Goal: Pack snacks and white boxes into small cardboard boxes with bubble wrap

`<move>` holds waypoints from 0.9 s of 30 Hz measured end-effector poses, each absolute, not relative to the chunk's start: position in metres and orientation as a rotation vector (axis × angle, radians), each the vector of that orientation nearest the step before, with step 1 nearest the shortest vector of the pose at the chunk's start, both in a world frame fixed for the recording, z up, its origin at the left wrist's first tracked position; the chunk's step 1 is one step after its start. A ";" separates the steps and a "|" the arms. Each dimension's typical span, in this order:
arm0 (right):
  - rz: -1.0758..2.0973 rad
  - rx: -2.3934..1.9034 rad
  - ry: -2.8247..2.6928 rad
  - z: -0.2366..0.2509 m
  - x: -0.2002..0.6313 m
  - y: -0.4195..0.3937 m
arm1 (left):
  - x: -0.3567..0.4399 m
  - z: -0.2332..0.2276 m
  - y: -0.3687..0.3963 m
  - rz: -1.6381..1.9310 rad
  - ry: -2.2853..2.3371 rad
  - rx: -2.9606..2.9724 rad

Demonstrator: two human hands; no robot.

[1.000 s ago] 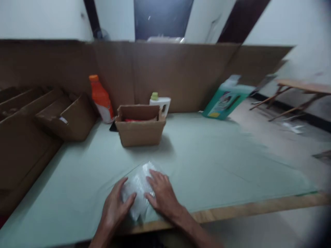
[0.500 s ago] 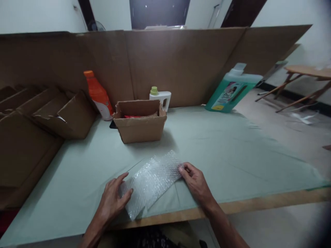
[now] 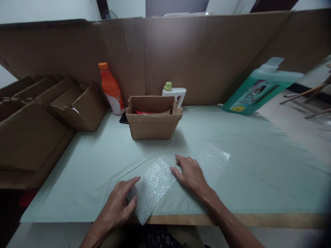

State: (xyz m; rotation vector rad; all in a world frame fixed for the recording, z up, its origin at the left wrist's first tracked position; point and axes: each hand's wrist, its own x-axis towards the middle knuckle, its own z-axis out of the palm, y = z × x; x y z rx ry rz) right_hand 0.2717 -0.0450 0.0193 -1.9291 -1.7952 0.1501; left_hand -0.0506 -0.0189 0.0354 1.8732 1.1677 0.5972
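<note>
A sheet of clear bubble wrap [image 3: 157, 181] lies slanted on the pale green cloth between my hands, its near corner at the table edge. My left hand [image 3: 120, 203] rests at its left end, thumb and index finger spread apart over the wrap. At the other end is my right hand [image 3: 190, 174], fingers stretched out and apart by the sheet's right edge. Just beyond the right wrist, more bubble wrap [image 3: 212, 162] lies flat; my hand hides whether the two parts join.
A cardboard box [image 3: 153, 125] with something red inside stands ahead. Behind it are an orange bottle [image 3: 111, 89], a white jug with a green cap [image 3: 174, 92] and a dark flat object [image 3: 123, 119]. Cardboard compartments [image 3: 85, 110] stand left; a green liquid bottle [image 3: 254, 93] leans right.
My right hand has let go of the sheet's right corner and its fingers have opened. Bubble wrap now lies to the right of that hand. The view has shifted left.
</note>
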 end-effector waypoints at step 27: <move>0.614 -1.736 -1.370 0.036 0.310 0.098 | 0.048 0.036 0.147 1.129 1.142 1.493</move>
